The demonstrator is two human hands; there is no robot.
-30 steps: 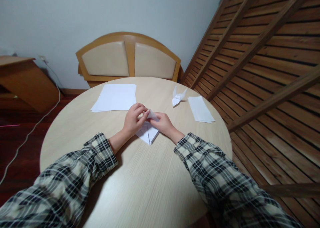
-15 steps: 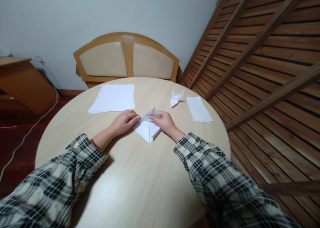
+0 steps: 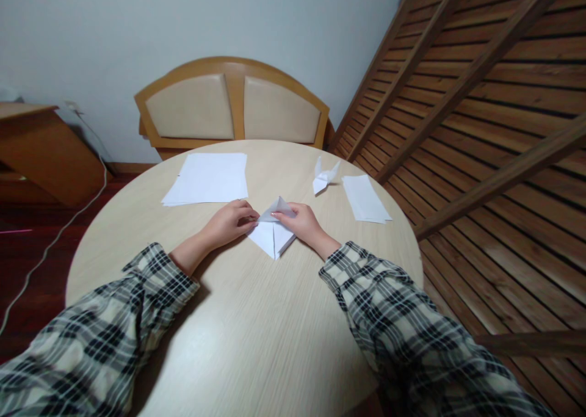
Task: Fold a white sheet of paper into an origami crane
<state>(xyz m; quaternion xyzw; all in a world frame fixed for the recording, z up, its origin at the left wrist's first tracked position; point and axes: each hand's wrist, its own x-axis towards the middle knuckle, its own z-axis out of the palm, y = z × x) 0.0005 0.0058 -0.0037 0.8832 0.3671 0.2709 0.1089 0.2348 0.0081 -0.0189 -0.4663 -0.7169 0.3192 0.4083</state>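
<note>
A folded white sheet of paper (image 3: 264,240) lies near the middle of the round table, a creased flap standing toward its far corner. My left hand (image 3: 231,223) pinches its left edge between thumb and fingers. On the other side my right hand (image 3: 303,223) grips the paper, its thumb lying over the flap and the fingers tucked out of sight behind. Beyond the right hand stands a folded paper crane (image 3: 324,177) with its points raised.
Large white sheets (image 3: 208,177) are stacked at the back left of the table (image 3: 238,344). Narrow paper strips (image 3: 365,198) rest near its right edge. A headboard (image 3: 233,99) stands behind, a slatted wooden wall (image 3: 494,160) to the right, and a cable (image 3: 50,246) runs along the floor.
The left thumb and fingertips have shifted slightly along the paper's left edge. The right hand keeps the same grip, and the paper stays almost in place.
</note>
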